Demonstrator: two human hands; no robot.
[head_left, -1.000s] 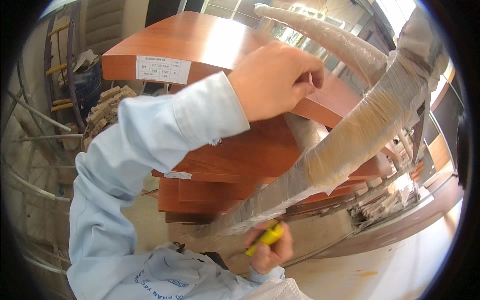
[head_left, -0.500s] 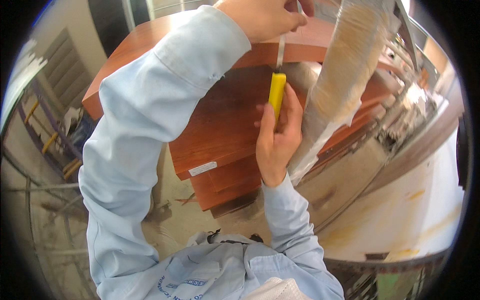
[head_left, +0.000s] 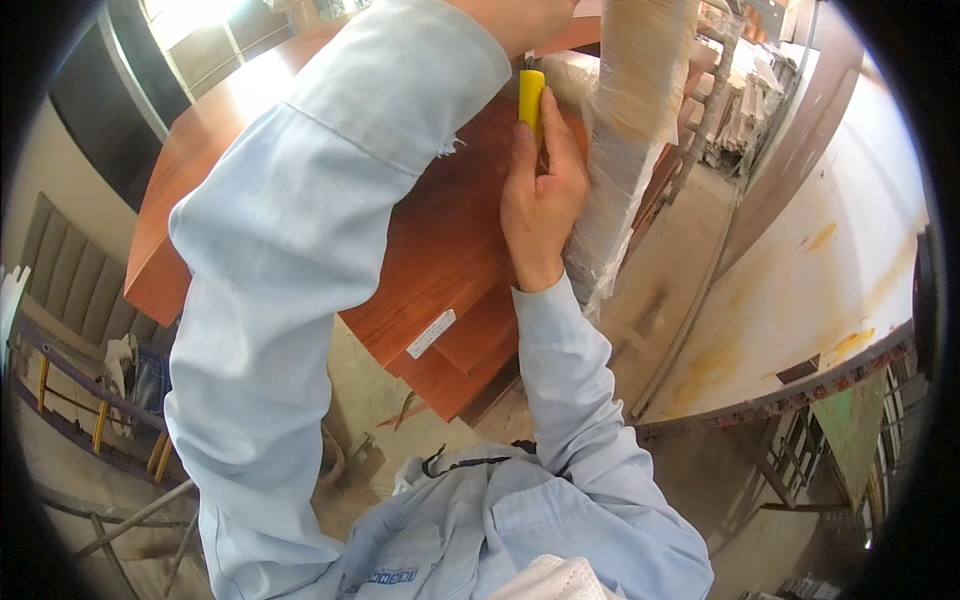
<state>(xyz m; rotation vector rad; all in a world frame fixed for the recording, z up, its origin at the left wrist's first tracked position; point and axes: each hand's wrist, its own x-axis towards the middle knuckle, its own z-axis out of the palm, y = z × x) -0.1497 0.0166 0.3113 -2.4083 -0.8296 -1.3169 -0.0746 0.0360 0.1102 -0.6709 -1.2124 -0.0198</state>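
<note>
My right hand [head_left: 545, 205] is closed around a yellow tape measure [head_left: 532, 98], seen edge-on, just above reddish-brown wooden panels. A bit of its blade shows at the top of the case. My left hand [head_left: 525, 22] reaches over the far panel at the top edge of the picture; its fingers are cut off from view. A large reddish-brown wooden panel [head_left: 215, 170] lies under my left forearm. Nearer, a stack of similar panels [head_left: 450, 270] carries a white label [head_left: 431, 334] on its front edge. A long piece wrapped in clear plastic [head_left: 630, 120] stands right beside my right hand.
A broad white board with yellow stains [head_left: 800, 270] spans the right side. Farther back, stacked material [head_left: 745, 115] stands near the wall. At the left are a purple and yellow metal frame [head_left: 85, 385] and a grey padded panel [head_left: 75, 265].
The view has shifted, and both hands now appear higher in the picture. My left fingers have gone out of view. The right hand still grips the tape measure.
</note>
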